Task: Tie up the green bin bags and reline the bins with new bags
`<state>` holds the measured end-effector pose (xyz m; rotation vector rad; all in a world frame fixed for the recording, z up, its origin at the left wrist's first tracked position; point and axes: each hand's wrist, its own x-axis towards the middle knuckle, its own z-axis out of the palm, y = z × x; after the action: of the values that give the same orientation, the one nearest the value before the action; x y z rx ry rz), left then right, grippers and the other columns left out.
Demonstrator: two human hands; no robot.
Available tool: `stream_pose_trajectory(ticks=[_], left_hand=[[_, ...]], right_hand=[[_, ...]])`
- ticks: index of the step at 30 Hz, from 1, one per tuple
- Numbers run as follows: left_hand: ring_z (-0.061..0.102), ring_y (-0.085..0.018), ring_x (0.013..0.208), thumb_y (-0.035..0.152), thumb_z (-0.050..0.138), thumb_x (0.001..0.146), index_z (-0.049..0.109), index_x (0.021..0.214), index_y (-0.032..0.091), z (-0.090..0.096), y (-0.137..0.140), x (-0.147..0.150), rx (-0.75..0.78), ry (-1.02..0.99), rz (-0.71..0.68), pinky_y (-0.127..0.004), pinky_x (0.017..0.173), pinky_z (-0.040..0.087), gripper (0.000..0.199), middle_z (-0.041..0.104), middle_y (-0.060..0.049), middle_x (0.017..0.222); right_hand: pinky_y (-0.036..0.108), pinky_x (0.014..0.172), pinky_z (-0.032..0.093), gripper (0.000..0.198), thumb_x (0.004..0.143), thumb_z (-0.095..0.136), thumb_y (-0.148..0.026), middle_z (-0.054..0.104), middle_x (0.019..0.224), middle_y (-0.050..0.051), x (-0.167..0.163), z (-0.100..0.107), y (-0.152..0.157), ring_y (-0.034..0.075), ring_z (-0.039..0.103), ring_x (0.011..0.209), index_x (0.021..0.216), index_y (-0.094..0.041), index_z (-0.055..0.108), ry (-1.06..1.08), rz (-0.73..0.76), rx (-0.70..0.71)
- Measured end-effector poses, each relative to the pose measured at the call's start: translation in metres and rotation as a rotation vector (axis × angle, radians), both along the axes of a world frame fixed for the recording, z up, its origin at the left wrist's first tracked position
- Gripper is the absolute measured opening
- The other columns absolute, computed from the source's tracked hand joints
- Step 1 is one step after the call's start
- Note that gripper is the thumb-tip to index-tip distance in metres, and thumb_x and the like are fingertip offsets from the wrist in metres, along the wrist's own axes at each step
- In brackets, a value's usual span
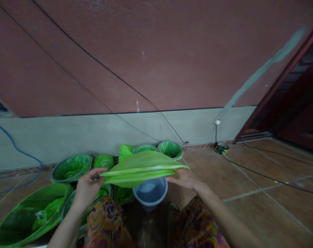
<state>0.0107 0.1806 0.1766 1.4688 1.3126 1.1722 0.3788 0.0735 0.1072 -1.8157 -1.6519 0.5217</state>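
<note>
Head view: left hand (88,184) and right hand (183,179) each pinch an edge of green bag (141,168), stretched flat just above unlined grey bucket (151,193), so lining looks underway; next needs the mouth spread over the rim.

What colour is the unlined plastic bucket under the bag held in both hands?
Pale grey-blue plastic bucket, clearest in the head view.

Green bag (142,168) hides grey bucket (151,194) rim.
</note>
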Motion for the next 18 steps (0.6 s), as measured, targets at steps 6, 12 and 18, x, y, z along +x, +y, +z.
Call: stream_pose_trajectory(ticks=[6,12,18], left_hand=[[0.05,-0.017,0.057,0.016,0.053,0.066,0.07,0.083,0.015,-0.005,0.044,0.016,0.364,0.533,0.35,-0.026,0.062,0.04,0.023,0.052,0.001,0.059],[0.06,-0.018,0.073,0.019,0.046,0.075,0.066,0.117,0.016,0.052,0.032,0.012,0.661,0.375,0.686,-0.028,0.071,0.047,0.047,0.067,-0.004,0.085],[0.068,-0.022,0.08,0.011,0.047,0.076,0.062,0.118,0.01,-0.057,0.002,0.02,0.232,0.609,0.316,-0.03,0.076,0.051,0.045,0.072,-0.01,0.091]], right_hand=[[0.031,0.072,0.048,0.015,0.079,0.058,-0.018,0.071,0.073,0.008,-0.001,0.02,-0.006,0.022,0.064,0.072,0.075,-0.018,0.072,-0.466,0.065,-0.031],[0.036,0.094,0.041,0.036,0.085,0.044,-0.008,0.071,0.104,0.008,-0.002,0.112,-0.04,0.022,0.062,0.099,0.112,-0.019,0.066,-0.956,-0.06,0.392],[0.035,0.078,0.048,0.03,0.074,0.048,-0.001,0.071,0.07,0.007,-0.022,-0.001,-0.062,0.022,0.066,0.071,0.073,-0.02,0.071,-0.915,-0.202,0.139]])
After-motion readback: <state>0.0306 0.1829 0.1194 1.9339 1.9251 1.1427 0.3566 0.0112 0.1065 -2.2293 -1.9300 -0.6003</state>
